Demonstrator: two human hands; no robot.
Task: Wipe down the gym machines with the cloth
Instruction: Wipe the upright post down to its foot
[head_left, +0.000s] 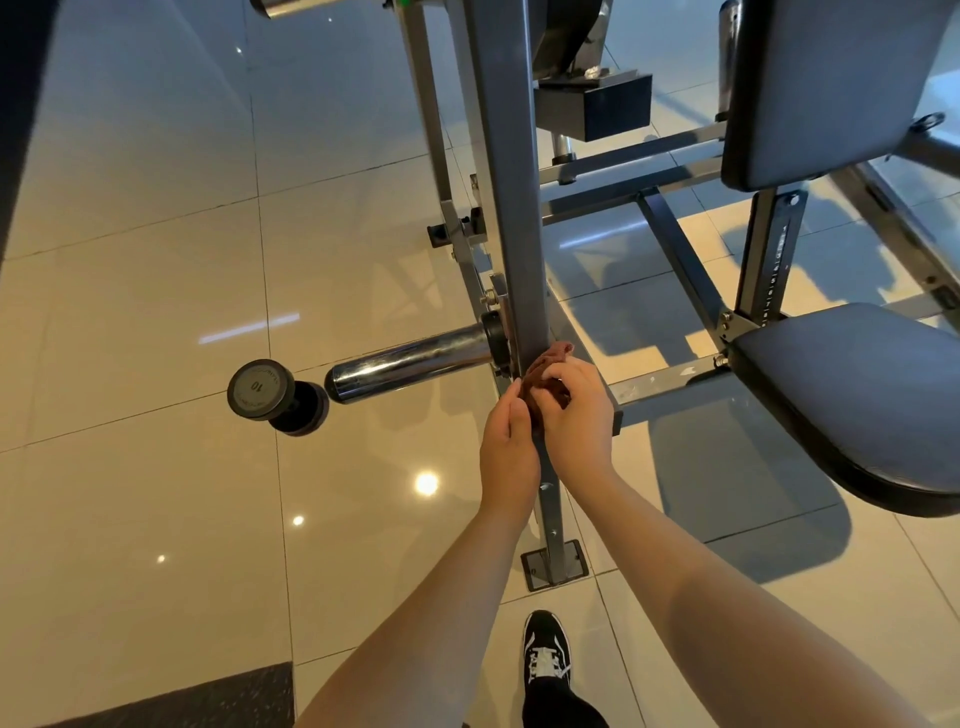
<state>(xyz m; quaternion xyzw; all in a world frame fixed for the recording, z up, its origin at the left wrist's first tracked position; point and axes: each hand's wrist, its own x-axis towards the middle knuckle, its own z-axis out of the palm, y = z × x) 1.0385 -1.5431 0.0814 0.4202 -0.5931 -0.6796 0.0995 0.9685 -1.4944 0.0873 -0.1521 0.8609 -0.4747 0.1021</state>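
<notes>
Setting: gym. Evidence: grey steel weight machine (506, 208) with padded black seat (857, 395) and back pad (831, 88); chrome weight peg (410, 366) projecting from its frame; dumbbell (260, 388) marked 10 lying on glossy beige tiled floor (145, 260), just beside the peg.

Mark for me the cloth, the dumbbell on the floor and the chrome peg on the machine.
cloth (555, 357): head view, on its bunched upper fold.
dumbbell (255, 388): head view, on the round end face marked 10.
chrome peg (410, 367): head view, on the middle of its shiny barrel.
</notes>
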